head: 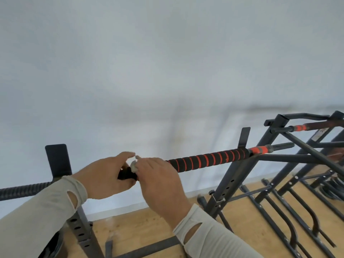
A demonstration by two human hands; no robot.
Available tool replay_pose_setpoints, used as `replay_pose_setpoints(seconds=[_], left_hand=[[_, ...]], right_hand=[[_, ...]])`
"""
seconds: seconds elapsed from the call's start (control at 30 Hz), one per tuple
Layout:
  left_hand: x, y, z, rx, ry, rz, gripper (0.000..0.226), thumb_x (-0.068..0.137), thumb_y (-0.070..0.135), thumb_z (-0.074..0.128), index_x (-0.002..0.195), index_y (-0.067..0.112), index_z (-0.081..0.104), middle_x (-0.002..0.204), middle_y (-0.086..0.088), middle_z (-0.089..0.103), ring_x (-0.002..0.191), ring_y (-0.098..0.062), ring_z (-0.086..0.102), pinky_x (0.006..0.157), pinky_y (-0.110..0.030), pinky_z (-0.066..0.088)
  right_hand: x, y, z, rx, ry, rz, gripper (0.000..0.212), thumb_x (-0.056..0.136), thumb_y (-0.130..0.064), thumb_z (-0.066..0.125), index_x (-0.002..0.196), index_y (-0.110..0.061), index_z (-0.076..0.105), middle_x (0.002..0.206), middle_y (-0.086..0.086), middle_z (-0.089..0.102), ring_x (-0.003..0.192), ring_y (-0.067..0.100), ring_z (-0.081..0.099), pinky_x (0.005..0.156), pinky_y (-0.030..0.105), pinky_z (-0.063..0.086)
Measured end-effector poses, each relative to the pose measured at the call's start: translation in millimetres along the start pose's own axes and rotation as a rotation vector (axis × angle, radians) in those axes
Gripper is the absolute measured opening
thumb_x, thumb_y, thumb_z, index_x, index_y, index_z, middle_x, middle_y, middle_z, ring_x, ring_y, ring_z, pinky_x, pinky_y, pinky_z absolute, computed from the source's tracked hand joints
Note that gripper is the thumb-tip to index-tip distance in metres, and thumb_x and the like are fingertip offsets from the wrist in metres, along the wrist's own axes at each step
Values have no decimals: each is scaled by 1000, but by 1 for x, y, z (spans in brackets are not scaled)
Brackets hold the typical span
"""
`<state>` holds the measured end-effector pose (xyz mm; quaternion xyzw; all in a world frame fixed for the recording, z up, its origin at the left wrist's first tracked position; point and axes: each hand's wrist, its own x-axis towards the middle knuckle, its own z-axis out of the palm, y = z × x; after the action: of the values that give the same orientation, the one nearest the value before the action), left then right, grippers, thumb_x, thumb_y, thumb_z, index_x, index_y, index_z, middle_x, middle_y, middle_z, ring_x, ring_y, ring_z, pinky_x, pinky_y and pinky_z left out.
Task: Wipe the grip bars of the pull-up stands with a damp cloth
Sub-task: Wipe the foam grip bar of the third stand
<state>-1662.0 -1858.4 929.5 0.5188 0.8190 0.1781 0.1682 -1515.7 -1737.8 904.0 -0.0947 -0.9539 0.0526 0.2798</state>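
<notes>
**Both hands on the foam grip bar of the near pull-up stand**

The black foam grip bar with an orange spiral stripe (208, 159) lies across the near black steel pull-up stand (232, 175). Its long axis runs from lower left to upper right. The right end points toward a second black pull-up stand (279, 127) and finishes in an orange collar (259, 149) and a dark threaded stub (281, 145). On the left, a dark ribbed section of bar (22, 190) reaches the frame edge.

The left hand (104, 175) curls around the bar, thumb under and fingers over. The right hand (160, 181) lies just beside it, touching it at the fingertips, and pinches a small pale grey cloth (133, 165) against the bar. Only a small part of the cloth shows between the hands. Both forearms wear beige sleeves with thumb slots (193, 231).

Open room: the striped foam to the right of the right hand is uncovered up to the orange collar. Two flat black upright plates (58, 159) bound the bar, one left of the hands and one near the collar. Behind the bar stands a plain pale wall (167, 62). Below lies a light wooden floor (141, 226) crossed by the black base tubes of the stands.
</notes>
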Motion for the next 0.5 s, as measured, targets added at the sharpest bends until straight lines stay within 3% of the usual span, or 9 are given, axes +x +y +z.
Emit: replay_pose_setpoints(seconds=[0.07, 0.17, 0.3, 0.5], left_hand=[[1, 2, 1, 125, -13, 1, 24, 92, 55, 55, 113, 51, 44, 92, 20, 65, 79, -3, 63, 77, -25, 52], [-2, 3, 0, 121, -15, -18, 15, 92, 55, 55, 104, 47, 55, 83, 15, 66, 71, -6, 64, 71, -25, 54], [-4, 0, -1, 107, 30, -19, 17, 87, 54, 61, 100, 49, 53, 85, 19, 65, 70, -2, 62, 70, -24, 52], [-1, 2, 5, 361, 148, 123, 23, 91, 52, 58, 97, 40, 39, 91, 18, 52, 71, -2, 55, 68, -19, 46]], right_hand=[[-1, 25, -16, -114, -81, 63, 24, 95, -13, 50, 109, -24, 67, 86, -7, 66, 81, 16, 63, 71, 30, 45], [-6, 67, -45, -212, -131, 260, 9, 98, -12, 59, 94, -19, 62, 80, -3, 63, 75, 20, 61, 65, 33, 48], [-23, 125, -87, -351, -226, 460, 8, 103, -17, 52, 101, -17, 60, 90, -2, 65, 83, 20, 63, 75, 34, 56], [-41, 198, -129, -591, -240, 746, 4, 100, -15, 55, 97, -14, 56, 80, -2, 58, 74, 19, 59, 64, 33, 55]])
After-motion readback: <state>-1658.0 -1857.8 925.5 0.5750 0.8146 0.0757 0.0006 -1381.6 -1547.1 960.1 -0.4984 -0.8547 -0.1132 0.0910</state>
